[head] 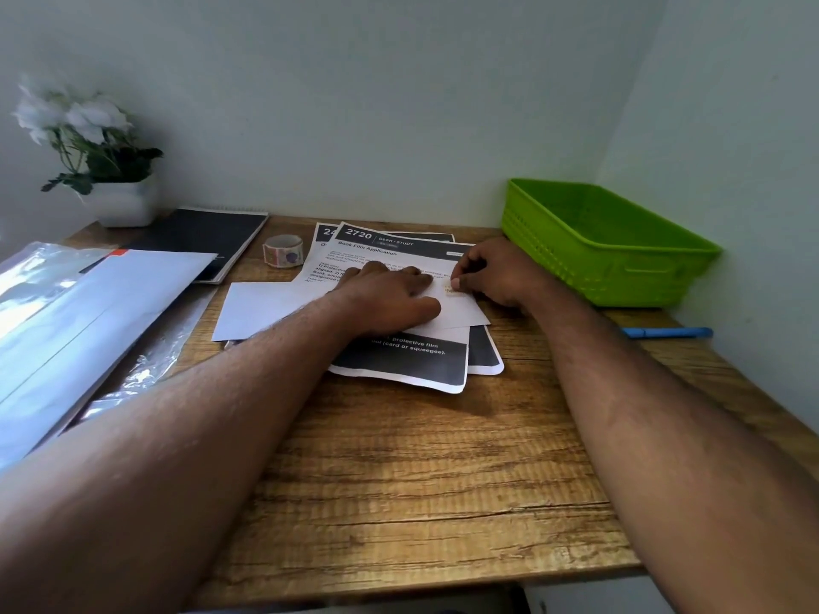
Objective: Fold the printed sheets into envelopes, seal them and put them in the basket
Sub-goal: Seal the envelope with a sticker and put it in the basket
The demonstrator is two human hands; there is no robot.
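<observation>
Bare forearms low in frame, left hand (390,299) flat on white envelope (266,310) mid-frame atop printed sheets (399,367), right hand (492,272) pinching sticker (453,289) onto its flap, green basket (607,245) upper right; risk: crooked seal if paper slides.

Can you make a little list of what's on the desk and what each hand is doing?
left hand: pressing flat on the envelope
right hand: fingertips pinching a small sticker on the envelope
under the envelope: printed sheets
basket: green, right of the hands; no envelopes visible inside
sticker roll: behind the sheets, left
pen: blue, near the basket
also: notebook, plant
</observation>
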